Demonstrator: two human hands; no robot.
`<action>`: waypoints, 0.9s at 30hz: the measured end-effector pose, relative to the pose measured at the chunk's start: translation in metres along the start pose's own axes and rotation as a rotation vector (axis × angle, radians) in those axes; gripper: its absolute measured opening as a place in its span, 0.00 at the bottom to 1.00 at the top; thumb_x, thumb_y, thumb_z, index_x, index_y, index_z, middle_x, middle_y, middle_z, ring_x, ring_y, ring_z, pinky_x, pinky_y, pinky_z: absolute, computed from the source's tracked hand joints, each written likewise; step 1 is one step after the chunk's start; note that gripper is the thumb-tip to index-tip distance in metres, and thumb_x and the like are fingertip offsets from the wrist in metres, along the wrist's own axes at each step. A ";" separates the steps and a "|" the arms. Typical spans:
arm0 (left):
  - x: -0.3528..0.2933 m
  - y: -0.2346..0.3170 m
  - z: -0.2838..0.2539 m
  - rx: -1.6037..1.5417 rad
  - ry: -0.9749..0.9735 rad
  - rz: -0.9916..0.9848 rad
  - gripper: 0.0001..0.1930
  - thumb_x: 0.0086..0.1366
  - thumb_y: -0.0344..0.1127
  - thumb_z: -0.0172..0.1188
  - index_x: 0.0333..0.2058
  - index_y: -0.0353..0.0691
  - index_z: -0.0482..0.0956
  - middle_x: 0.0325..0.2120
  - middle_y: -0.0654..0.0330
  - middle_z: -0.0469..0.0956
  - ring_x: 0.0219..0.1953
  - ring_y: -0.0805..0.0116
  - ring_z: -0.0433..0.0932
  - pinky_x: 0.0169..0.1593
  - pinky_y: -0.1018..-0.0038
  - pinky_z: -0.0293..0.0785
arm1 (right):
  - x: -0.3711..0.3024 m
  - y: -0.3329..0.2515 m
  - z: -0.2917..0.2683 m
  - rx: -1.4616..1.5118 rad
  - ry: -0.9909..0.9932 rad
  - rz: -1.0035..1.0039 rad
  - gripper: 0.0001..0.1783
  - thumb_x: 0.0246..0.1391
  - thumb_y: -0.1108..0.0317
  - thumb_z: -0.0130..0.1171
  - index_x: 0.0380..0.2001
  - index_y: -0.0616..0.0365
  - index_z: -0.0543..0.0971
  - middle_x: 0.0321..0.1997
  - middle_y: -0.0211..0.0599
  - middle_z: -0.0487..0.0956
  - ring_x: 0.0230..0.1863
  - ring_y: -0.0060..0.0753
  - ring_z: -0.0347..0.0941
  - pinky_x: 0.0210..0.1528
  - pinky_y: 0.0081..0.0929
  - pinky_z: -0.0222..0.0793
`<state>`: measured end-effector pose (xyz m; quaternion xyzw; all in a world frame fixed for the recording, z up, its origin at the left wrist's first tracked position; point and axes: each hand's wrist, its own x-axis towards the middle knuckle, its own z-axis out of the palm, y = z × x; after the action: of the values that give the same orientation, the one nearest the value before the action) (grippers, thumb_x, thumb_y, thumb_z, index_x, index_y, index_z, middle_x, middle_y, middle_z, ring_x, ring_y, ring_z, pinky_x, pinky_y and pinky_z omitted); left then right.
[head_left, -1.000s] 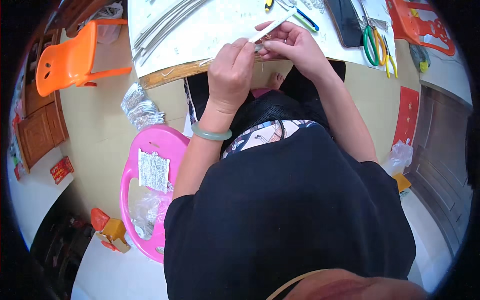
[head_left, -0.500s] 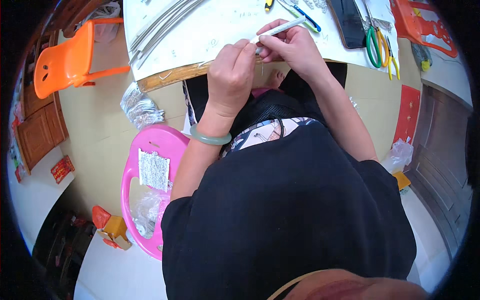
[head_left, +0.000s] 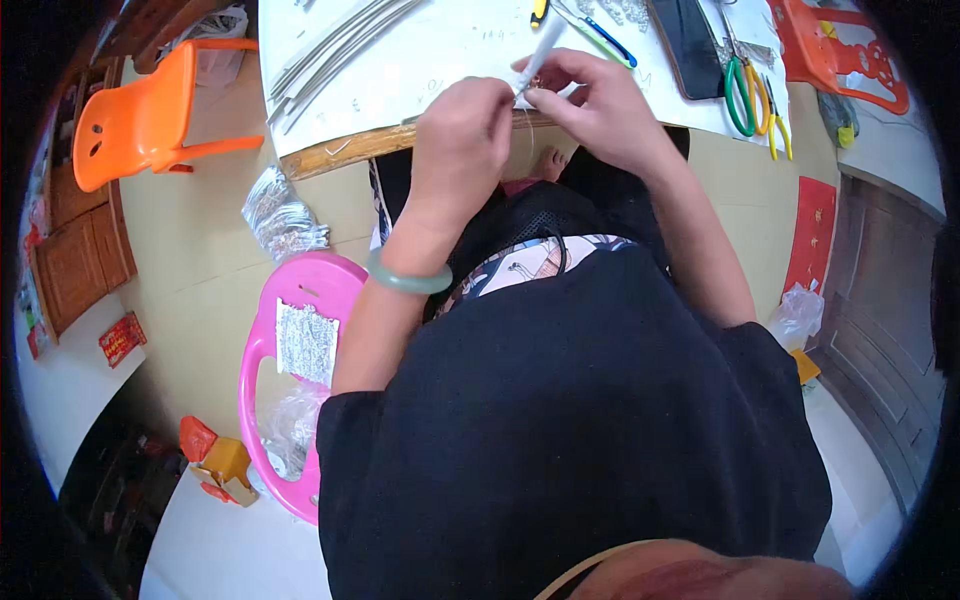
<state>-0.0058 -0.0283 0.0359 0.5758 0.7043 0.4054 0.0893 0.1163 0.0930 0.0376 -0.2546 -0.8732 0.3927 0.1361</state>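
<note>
Both my hands meet just over the table's near edge. My left hand (head_left: 462,130), with a pale green bangle (head_left: 408,275) on its wrist, is closed in a pinch at the lower end of a white stick (head_left: 543,52). The stick is slim, blurred and steeply tilted. Close by, my right hand (head_left: 600,105) has its thumb and index finger nearly together beside the same end. What small thing lies between those fingertips is too fine to make out. A thin thread-like strand (head_left: 533,130) hangs below the fingertips.
On the white-covered table (head_left: 440,45) lie grey strips (head_left: 335,55), a black phone (head_left: 686,50), green-handled scissors (head_left: 738,95), yellow-handled pliers (head_left: 778,125) and a blue pen-like tool (head_left: 612,42). A pink chair (head_left: 254,400) stands at left, carrying a card wound with silvery trim (head_left: 307,342). Behind it is an orange chair (head_left: 140,120).
The white stick has swung from leaning right to nearly upright. My right fingers have opened a little and shifted slightly right, while my left hand has turned a little.
</note>
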 end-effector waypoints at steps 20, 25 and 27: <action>-0.023 0.008 -0.001 -1.453 -0.098 -0.500 0.06 0.62 0.26 0.54 0.37 0.37 0.70 0.26 0.60 0.76 0.21 0.82 0.68 0.21 0.89 0.59 | -0.028 -0.007 0.011 1.582 -0.375 0.374 0.13 0.57 0.63 0.54 0.42 0.58 0.73 0.28 0.25 0.73 0.27 0.14 0.67 0.31 0.14 0.64; -0.030 0.010 0.003 -1.452 -0.145 -0.440 0.05 0.62 0.25 0.53 0.37 0.37 0.70 0.26 0.60 0.77 0.20 0.83 0.67 0.22 0.88 0.60 | -0.028 0.004 0.009 1.280 -0.152 0.309 0.09 0.55 0.64 0.56 0.35 0.58 0.74 0.28 0.25 0.71 0.27 0.15 0.65 0.31 0.14 0.63; -0.033 0.018 -0.003 -1.447 -0.281 -0.289 0.05 0.61 0.25 0.53 0.36 0.37 0.70 0.27 0.59 0.78 0.21 0.84 0.67 0.24 0.88 0.60 | -0.016 0.023 -0.004 1.168 0.127 0.287 0.06 0.55 0.69 0.56 0.31 0.61 0.78 0.29 0.27 0.75 0.28 0.19 0.69 0.32 0.17 0.65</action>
<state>0.0165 -0.0588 0.0382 0.3215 0.3123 0.6742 0.5870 0.1392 0.0998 0.0222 -0.2757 -0.4601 0.8058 0.2509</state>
